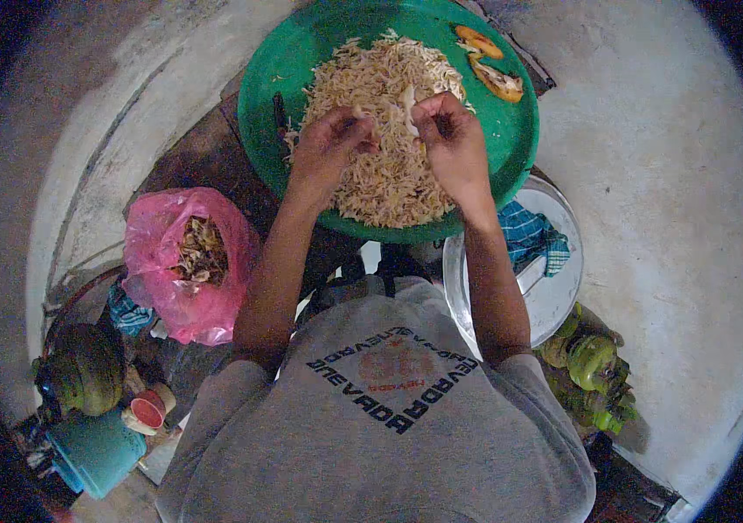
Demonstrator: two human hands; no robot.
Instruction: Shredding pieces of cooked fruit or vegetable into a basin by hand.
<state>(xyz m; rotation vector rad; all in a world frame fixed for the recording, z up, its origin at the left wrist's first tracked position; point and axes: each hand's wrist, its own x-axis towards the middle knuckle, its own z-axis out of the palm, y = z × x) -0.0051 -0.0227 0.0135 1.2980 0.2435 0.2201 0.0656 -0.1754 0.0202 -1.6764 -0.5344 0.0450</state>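
Note:
A heap of pale shredded meat (pixel 384 176) fills the middle of a large round green tray (pixel 257 104). Over the heap, my right hand (pixel 453 140) pinches a pale strip of meat (pixel 410 111) between thumb and fingers. My left hand (pixel 335 144), just beside it, has its fingertips curled together around what looks like a small shred. Two larger yellow-skinned meat pieces (pixel 499 82) lie near the tray's upper right rim. A dark-handled utensil (pixel 279 111), probably a knife, rests at the tray's left side, partly under the shreds.
At the left stands an open pink plastic bag (pixel 155 242) holding scraps (pixel 202 252). Below it are a green gas cylinder (pixel 87 369), a light-blue container (pixel 100 451) and a red-topped cup (pixel 148 410). A metal lid or tray (pixel 557 307) with a blue checked cloth (pixel 528 232) sits right, above green produce (pixel 590 363).

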